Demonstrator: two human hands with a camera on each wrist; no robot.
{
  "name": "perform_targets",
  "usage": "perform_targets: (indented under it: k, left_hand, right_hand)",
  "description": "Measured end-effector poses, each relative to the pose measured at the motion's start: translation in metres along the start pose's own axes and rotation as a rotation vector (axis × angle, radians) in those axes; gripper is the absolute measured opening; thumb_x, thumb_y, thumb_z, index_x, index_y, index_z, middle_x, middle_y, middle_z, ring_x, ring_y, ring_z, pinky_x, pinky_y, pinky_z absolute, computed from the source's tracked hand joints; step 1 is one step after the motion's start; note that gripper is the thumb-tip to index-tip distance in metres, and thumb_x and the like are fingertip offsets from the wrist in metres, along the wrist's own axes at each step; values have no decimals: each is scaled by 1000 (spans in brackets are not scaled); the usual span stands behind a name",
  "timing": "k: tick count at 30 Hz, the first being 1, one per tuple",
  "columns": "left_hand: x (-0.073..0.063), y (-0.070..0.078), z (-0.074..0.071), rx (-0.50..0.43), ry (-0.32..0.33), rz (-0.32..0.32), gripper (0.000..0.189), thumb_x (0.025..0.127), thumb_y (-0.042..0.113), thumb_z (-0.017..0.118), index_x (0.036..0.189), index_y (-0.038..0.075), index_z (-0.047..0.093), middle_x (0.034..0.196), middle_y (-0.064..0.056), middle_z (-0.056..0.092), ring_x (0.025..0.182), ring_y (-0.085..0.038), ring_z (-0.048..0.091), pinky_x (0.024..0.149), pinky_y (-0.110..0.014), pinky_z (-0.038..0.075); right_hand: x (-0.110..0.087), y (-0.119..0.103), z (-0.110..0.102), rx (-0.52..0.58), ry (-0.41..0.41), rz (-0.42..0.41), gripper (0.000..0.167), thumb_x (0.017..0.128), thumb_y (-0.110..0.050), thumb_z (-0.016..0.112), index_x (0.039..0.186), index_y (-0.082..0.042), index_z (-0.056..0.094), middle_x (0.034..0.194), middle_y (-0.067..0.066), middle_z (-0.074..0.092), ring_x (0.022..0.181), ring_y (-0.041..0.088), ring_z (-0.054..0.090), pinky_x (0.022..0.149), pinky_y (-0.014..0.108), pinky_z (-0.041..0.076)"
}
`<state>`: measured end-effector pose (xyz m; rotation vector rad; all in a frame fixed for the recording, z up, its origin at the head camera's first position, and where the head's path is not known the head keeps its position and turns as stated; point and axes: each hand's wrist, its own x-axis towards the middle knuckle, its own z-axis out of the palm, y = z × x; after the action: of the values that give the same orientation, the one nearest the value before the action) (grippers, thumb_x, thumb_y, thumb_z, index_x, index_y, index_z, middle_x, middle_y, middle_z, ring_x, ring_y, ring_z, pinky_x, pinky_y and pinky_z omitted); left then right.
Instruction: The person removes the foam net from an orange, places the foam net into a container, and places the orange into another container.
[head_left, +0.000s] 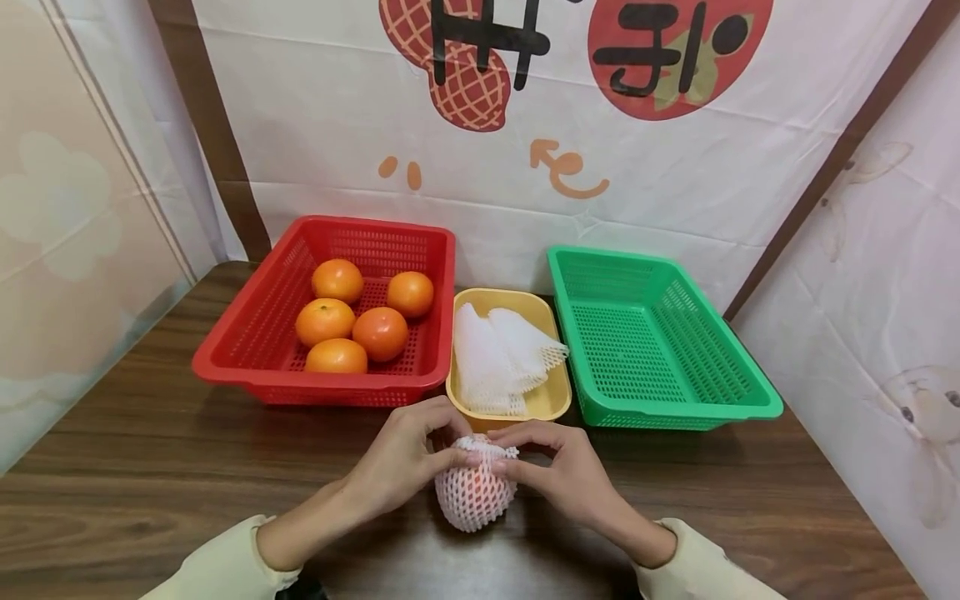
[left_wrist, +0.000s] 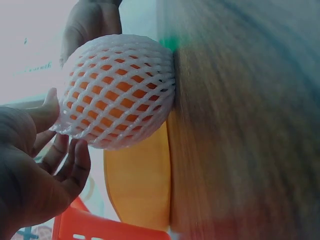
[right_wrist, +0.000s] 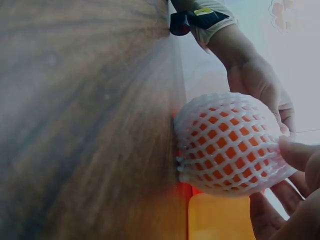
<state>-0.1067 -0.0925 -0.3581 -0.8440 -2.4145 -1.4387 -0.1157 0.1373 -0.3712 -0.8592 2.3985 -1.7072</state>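
Note:
An orange in a white foam net sleeve (head_left: pixel 476 498) sits on the table near its front, orange skin showing through the mesh in both wrist views. At the sleeve's upper left edge, my left hand (head_left: pixel 408 454) pinches the netting between thumb and fingers. My right hand (head_left: pixel 562 471) pinches the same gathered top from the other side. The left wrist view shows the netted orange (left_wrist: pixel 120 95) with the left fingers at the sleeve's end. Seen from the right wrist, the sleeve (right_wrist: pixel 227 145) reaches down around the fruit to the table.
Behind the left hand stands a red basket (head_left: pixel 322 380) with several oranges (head_left: pixel 381 333). A yellow tray (head_left: pixel 551 400) in the middle holds white foam nets (head_left: pixel 498 354). To its right is a green basket (head_left: pixel 675 410). A printed cloth (head_left: pixel 495 167) hangs behind them.

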Motion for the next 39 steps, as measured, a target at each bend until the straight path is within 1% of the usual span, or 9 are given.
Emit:
perform_targets:
  k: [3, 7, 10, 14, 20, 24, 31, 35, 39]
  left_hand:
    - [0, 0, 1, -1, -13, -9, 18, 76, 23, 81, 85, 19, 66, 85, 8, 55, 77, -12, 54, 63, -29, 49]
    - [-1, 0, 2, -10, -34, -25, 28, 75, 28, 81, 95, 15, 67, 90, 7, 54, 80, -13, 54, 65, -30, 51]
    - [-1, 0, 2, -3, -66, -54, 33, 77, 33, 80, 101, 15, 68, 92, 7, 55, 80, -10, 55, 66, -31, 52]
    - [-1, 0, 2, 19, -79, -70, 28, 77, 36, 79, 98, 19, 71, 90, 9, 56, 77, -8, 55, 66, -30, 52]
    - [-1, 2, 2, 11, -33, -49, 15, 74, 24, 82, 84, 20, 71, 86, 11, 59, 77, -7, 56, 64, -30, 52]
    - [0, 3, 2, 7, -1, -34, 14, 73, 18, 83, 78, 19, 70, 84, 12, 61, 78, -7, 58, 66, -33, 52]
    - [0, 2, 0, 61, 77, -6, 14, 71, 15, 84, 78, 18, 72, 80, 14, 64, 76, -5, 60, 64, -31, 52]
    - [-1, 3, 1, 60, 124, 37, 15, 69, 14, 85, 77, 18, 73, 78, 14, 64, 73, -4, 59, 60, -29, 50]
    - [-2, 3, 4, 27, 154, 90, 16, 69, 13, 85, 76, 18, 72, 77, 13, 62, 70, -5, 56, 54, -25, 47]
  right_hand:
    - [0, -4, -1, -4, 29, 28, 17, 81, -17, 77, 98, -16, 74, 101, -6, 70, 100, 16, 64, 85, 39, 51]
    - [-1, -23, -1, -10, 59, 23, 14, 81, -9, 76, 95, -8, 74, 93, -2, 71, 91, 16, 66, 79, 38, 53]
    - [-1, -36, -2, -20, 79, -10, 12, 80, -6, 76, 92, -6, 74, 88, 0, 71, 85, 15, 66, 74, 36, 54]
    - [-1, -35, -2, -7, 103, -61, 11, 79, -3, 76, 90, -6, 74, 86, 0, 71, 81, 16, 66, 69, 37, 55]
    - [-1, -30, -1, 36, 118, -127, 12, 79, 2, 75, 89, -5, 73, 85, 2, 70, 77, 16, 66, 65, 38, 55]
    - [0, -28, 0, 34, 90, -156, 16, 81, 2, 73, 96, -2, 70, 92, 6, 70, 84, 17, 65, 70, 38, 55]
    - [1, -35, 1, -39, 23, -51, 36, 78, -5, 78, 112, -3, 65, 109, 11, 65, 96, 21, 61, 82, 47, 50]
    - [0, -36, 3, -91, 23, -29, 32, 76, -5, 80, 105, -2, 70, 105, 6, 67, 100, 17, 61, 85, 45, 50]
    - [-1, -27, 5, -118, 80, -33, 22, 74, -7, 81, 96, -7, 74, 97, -1, 70, 96, 14, 64, 84, 38, 51]
